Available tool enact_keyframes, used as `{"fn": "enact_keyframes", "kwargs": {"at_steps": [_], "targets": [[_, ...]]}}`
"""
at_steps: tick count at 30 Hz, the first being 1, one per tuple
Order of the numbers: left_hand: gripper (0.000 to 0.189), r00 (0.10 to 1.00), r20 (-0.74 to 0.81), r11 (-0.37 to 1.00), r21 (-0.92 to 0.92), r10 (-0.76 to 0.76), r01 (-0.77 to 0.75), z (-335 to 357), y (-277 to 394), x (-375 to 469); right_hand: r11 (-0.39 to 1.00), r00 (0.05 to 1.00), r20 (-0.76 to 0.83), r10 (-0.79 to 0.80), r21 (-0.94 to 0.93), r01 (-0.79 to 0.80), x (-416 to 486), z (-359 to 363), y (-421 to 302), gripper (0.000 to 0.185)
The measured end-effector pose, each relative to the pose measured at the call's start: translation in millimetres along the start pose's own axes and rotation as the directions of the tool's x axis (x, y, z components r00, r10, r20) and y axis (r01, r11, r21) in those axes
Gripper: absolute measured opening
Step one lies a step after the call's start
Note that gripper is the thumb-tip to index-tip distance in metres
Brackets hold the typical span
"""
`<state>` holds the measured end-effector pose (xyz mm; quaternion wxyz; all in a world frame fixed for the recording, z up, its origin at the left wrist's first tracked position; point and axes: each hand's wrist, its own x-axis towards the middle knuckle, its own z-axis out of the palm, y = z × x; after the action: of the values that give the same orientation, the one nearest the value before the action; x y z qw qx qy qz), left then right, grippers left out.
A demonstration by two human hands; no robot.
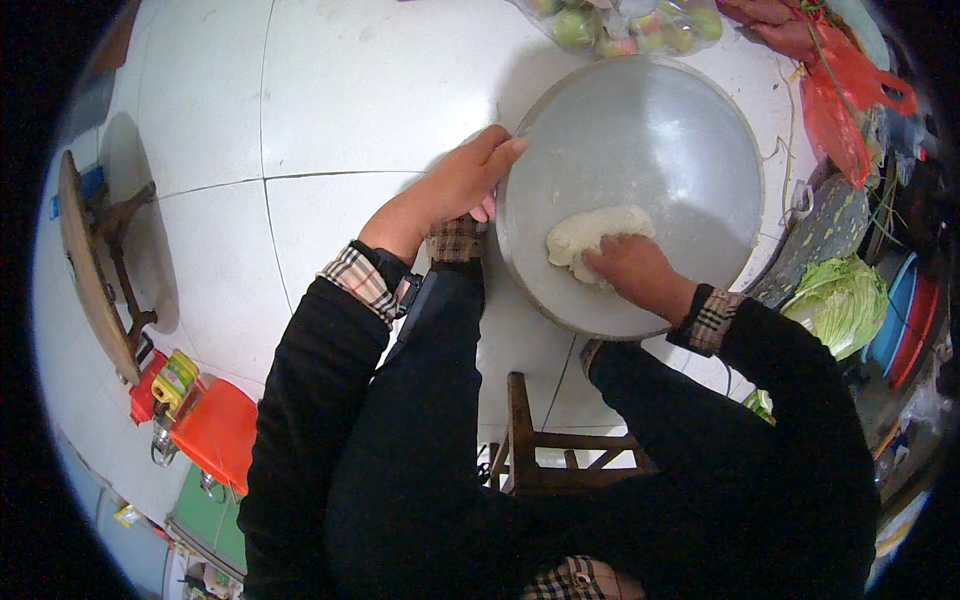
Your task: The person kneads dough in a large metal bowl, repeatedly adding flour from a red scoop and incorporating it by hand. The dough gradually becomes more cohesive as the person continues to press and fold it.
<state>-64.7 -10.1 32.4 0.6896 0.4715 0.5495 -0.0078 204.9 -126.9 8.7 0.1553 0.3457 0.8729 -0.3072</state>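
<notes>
A large, round, shallow metal pan [637, 135] lies in front of me, between and beyond my feet. On its near half rests an irregular lump of pale dough [592, 229]. My right hand [637, 271] presses on the dough's near right side with curled fingers; the fingertips are hidden against it. At the pan's left rim, my left hand [469, 176] grips the edge, its thumb on top and the other fingers lower down outside.
Clear plastic bags of fruit [626, 30] lie beyond the pan. To the right are a red plastic bag [847, 97], a long mottled squash [817, 221] and a leafy green vegetable [840, 304]. A wooden stool [523, 435] stands under me; an orange bucket [217, 431] is at left.
</notes>
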Motion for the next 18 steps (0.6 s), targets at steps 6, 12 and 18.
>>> {"fn": "enact_keyframes", "kwargs": {"at_steps": [6,12,18], "targets": [[0.047,0.999,-0.034,1.000,-0.027,0.001,-0.002,4,4,-3,0.971,0.974,-0.084,0.210,0.130,-0.199,16,-16,32,0.036],[0.047,0.998,-0.029,0.997,-0.061,0.047,-0.048,1,0,-5,0.926,0.905,-0.247,0.347,0.244,-0.288,-17,-35,58,0.055],[0.047,0.997,-0.064,0.998,-0.051,0.042,-0.045,1,1,-2,0.751,0.828,-0.098,0.552,0.491,-0.443,1,-16,42,0.056]]}}
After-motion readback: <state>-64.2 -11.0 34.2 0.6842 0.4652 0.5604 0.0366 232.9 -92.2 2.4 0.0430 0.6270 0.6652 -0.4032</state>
